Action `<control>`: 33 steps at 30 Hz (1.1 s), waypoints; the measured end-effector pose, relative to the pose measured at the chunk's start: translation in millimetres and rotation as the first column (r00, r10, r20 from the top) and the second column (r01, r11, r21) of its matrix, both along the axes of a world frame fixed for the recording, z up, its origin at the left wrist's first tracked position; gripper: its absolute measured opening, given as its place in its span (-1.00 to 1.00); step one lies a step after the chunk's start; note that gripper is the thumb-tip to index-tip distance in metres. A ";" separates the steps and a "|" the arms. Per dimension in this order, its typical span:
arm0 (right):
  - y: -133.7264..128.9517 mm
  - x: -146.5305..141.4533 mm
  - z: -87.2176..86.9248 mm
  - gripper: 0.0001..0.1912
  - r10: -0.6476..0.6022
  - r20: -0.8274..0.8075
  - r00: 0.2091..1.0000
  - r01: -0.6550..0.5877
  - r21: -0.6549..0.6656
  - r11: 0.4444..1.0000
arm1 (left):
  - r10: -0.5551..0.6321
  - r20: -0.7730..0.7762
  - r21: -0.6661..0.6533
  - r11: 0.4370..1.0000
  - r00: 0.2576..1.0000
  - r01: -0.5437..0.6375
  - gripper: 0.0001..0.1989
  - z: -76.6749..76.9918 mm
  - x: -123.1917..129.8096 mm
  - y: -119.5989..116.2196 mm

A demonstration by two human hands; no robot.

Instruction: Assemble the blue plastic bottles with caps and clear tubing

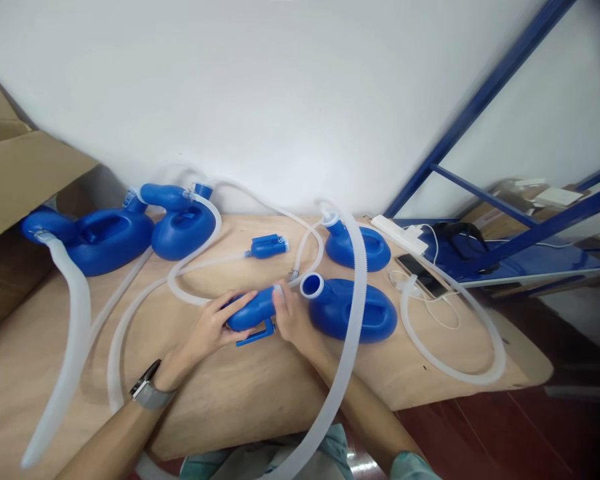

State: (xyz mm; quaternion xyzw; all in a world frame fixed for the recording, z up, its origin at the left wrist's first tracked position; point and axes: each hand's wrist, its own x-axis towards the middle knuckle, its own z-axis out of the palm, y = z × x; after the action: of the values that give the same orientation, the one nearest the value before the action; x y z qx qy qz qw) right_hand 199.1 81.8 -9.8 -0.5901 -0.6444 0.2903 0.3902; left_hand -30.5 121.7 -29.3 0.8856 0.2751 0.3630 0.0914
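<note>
Above the near part of the table, my left hand (220, 327) is closed around the body of a blue plastic urinal cup (253, 309) with an open-sided handle hanging below it. My right hand (291, 313) grips the same cup at its whitish rim end, partly hiding that rim. To the right of my right hand lies a blue urinal bottle (353, 310), its open white-rimmed neck pointing left. Behind it is another blue bottle (365, 248) with a hose at its neck. A smaller blue cup (267, 247) joined to a thin hose lies beyond my hands.
Two more blue bottles (183, 230) stand at the back left beside a cardboard box (35, 167). A translucent ribbed hose (353, 333) arches over my right forearm. A power strip (399, 233), phone (423, 275) and looped hose (497, 360) lie at right, near a blue metal rack (480, 110).
</note>
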 end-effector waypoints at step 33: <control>24.8 -20.5 21.0 -0.40 0.060 -0.622 0.781 -0.090 -0.017 0.996 | 0.040 0.075 -0.016 0.999 0.996 -0.039 -0.34 1.7 4.1 -7.1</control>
State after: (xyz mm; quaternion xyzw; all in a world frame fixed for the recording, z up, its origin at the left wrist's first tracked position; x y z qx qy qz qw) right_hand 178.6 106.6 11.2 -0.4447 -0.4964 0.4979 0.5550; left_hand -26.4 114.7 -27.6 0.8649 0.2917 0.3958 0.1010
